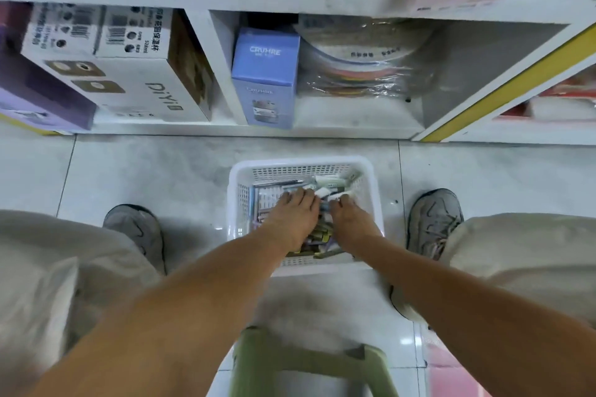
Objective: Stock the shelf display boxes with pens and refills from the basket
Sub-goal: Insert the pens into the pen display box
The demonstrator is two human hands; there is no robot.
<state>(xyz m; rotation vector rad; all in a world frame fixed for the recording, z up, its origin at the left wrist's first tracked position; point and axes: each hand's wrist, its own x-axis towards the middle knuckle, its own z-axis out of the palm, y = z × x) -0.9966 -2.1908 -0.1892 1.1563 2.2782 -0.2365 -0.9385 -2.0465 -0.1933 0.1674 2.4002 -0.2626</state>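
Pickup step. Left hand [298,208] lies flat w/ fingers spread on pens and refills [314,234] in white basket [237,200], near floor centre. Right hand [346,211] fingers curled, maybe pinching a pen; can't tell. Next: lift a bunch to shelf.

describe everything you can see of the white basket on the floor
The white basket looks like plastic, rectangular with rounded corners and perforated lattice walls under a solid rim. It sits upright on the pale tiled floor, between the person's shoes and before the bottom shelf. It holds a jumble of pens and refill packs. Both hands reach inside: the left hand lies over the packs, the right hand beside it.
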